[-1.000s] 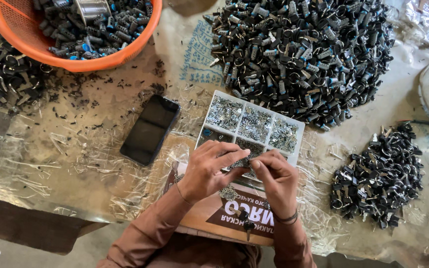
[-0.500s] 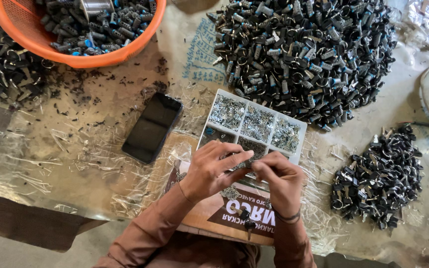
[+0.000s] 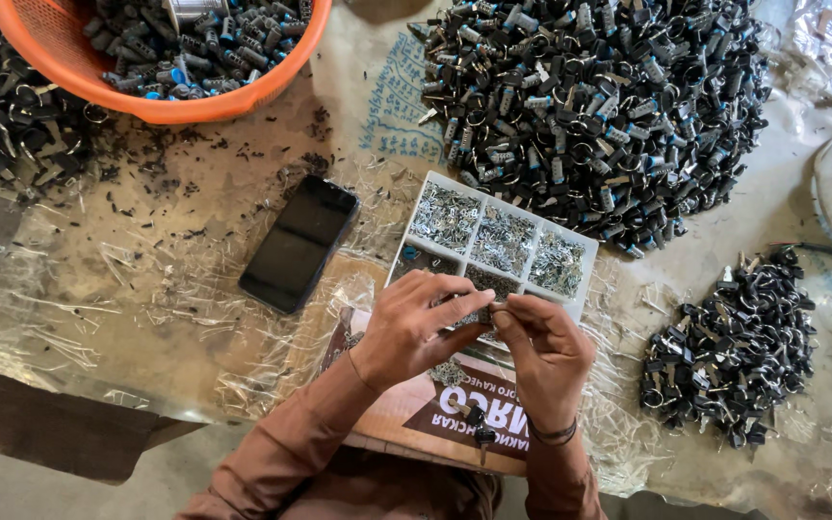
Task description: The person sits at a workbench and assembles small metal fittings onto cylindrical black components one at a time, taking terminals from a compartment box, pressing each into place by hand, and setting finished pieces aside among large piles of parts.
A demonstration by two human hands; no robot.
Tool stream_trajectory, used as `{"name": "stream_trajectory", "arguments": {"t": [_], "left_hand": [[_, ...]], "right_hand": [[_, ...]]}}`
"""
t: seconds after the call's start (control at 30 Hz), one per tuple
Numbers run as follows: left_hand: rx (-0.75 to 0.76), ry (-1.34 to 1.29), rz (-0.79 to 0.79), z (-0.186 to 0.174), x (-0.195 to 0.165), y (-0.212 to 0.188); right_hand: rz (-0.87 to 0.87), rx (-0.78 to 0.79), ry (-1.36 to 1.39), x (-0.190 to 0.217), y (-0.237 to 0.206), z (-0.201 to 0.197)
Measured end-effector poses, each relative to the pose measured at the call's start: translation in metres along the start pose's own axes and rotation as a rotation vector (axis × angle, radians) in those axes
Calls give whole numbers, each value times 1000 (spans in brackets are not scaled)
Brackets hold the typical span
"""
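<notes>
left hand (image 3: 414, 325) and right hand (image 3: 543, 347) met over the near edge of a white compartment tray (image 3: 423, 193), fingertips pinched together on a small metal part (image 3: 499, 306); too small to tell its kind.

head view, only view: the tray held heaps of tiny silvery pieces in its far cells, while the near cells were partly hidden by the hands. a black phone (image 3: 300, 243) lay just left of the tray. a printed card (image 3: 479, 409) sat under the wrists with a small dark piece (image 3: 479, 430) on it.

progress, as judged: a large pile (image 3: 594, 106) of dark parts lay beyond the tray, an orange basket (image 3: 272, 82) held more, and a small pile (image 3: 729, 347) sat at the right. if the small pile was the finished lot, most of the work remained.
</notes>
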State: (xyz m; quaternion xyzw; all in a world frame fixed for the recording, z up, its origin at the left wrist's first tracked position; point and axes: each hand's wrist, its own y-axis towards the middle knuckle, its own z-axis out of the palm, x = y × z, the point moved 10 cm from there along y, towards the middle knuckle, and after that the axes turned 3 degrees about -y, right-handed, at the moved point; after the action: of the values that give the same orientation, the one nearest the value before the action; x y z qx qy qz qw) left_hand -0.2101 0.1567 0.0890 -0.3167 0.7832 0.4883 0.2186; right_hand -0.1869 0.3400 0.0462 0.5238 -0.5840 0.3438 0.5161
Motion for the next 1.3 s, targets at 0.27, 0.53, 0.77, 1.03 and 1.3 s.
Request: {"name": "stream_trajectory", "arguments": {"t": [0.27,0.53,0.77,1.03,1.3], "left_hand": [[-5,-2,59,4,-2,-2],[-10,28,85,5,-3,-3],[-8,55,46,8,3,-3],[76,114,-20,13,10,-3],[43,90,-12,7,7,0]], "right_hand": [[-118,-40,-86,1,-3,-1],[131,110,336,-39,10,4],[-85,-128,-248,-24,24,-15],[-374,111,-979,-1,25,32],[-252,-2,-526,32,17,10]]}}
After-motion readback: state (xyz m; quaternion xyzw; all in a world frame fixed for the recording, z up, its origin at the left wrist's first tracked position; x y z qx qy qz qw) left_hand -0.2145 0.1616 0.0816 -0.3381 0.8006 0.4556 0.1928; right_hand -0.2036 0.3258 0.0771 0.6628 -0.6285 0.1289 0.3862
